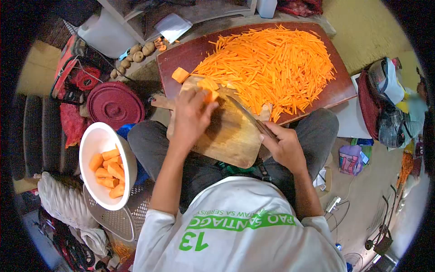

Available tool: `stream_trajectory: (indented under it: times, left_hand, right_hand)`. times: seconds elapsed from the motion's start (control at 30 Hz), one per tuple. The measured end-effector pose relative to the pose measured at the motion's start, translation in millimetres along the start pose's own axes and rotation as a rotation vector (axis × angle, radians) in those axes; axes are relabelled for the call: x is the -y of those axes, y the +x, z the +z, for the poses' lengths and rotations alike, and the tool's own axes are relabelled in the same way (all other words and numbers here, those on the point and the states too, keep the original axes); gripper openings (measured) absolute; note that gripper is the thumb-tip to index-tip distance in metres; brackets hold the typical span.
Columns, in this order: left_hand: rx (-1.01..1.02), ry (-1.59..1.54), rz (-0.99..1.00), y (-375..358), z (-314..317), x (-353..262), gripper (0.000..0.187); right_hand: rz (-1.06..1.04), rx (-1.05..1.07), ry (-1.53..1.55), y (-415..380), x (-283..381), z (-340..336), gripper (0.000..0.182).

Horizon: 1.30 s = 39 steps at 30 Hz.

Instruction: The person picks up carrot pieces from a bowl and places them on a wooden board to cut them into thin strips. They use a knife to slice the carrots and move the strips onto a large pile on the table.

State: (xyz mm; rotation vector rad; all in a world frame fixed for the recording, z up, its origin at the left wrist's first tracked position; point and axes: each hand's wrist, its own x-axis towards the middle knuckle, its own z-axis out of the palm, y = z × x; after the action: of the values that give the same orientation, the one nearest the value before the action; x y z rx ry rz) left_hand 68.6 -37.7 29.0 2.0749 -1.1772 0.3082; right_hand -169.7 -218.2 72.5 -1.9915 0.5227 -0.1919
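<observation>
My left hand [192,113] is over the upper left of a wooden cutting board [231,147], its fingers curled on cut carrot slices [209,86]. My fingers partly hide these slices. A knife [247,113] is in my right hand [285,147], gripped by the handle. Its blade slants up and left across the board, with the tip close to the slices and apart from them. One short carrot chunk [180,75] lies past the board's upper left corner. A large heap of carrot sticks [281,68] spreads beyond the board on a dark red tabletop [170,59].
A white basin [84,154] with several peeled carrot chunks [108,168] stands at my left, over a perforated basket [97,211]. Behind it are a maroon lidded bucket [114,104] and several potatoes [138,55]. A purple bag [351,158] lies on the floor at right.
</observation>
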Motion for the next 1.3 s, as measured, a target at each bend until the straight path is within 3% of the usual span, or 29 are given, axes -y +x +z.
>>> stream_trajectory:
  times: [0.1,0.17,0.5,0.6,0.7,0.8,0.9,1.0,1.1,1.3]
  left_hand:
    - [0.076,-0.017,0.027,-31,3,-35,0.036]
    - [0.157,-0.041,0.023,-50,6,-51,0.034]
    - [0.294,-0.030,0.038,-64,5,-53,0.038]
    - [0.293,-0.056,0.038,-64,10,-53,0.042]
    - [0.272,-0.064,0.047,-64,12,-51,0.043]
    - [0.280,-0.049,0.036,-67,13,-52,0.044]
    - [0.279,-0.037,0.029,-66,12,-52,0.045]
    - [0.287,-0.017,0.056,-64,9,-53,0.047]
    - [0.245,-0.041,0.059,-70,14,-50,0.051]
    - [0.271,-0.064,0.028,-66,10,-52,0.052]
  right_hand:
    - [-0.081,-0.016,-0.095,-6,1,3,0.032]
    - [-0.051,0.089,-0.136,-12,8,2,0.030]
    - [-0.169,0.237,-0.322,-29,28,4,0.033]
    - [-0.137,0.260,-0.412,-38,31,-2,0.037]
    - [-0.235,0.228,-0.421,-38,34,-5,0.039]
    - [-0.172,0.290,-0.465,-14,20,12,0.037]
    - [-0.296,0.210,-0.395,2,18,22,0.033]
    - [-0.142,0.384,-0.490,1,33,12,0.036]
    - [-0.058,0.418,-0.456,-17,51,-4,0.035]
    - [-0.163,0.303,-0.439,1,21,25,0.029]
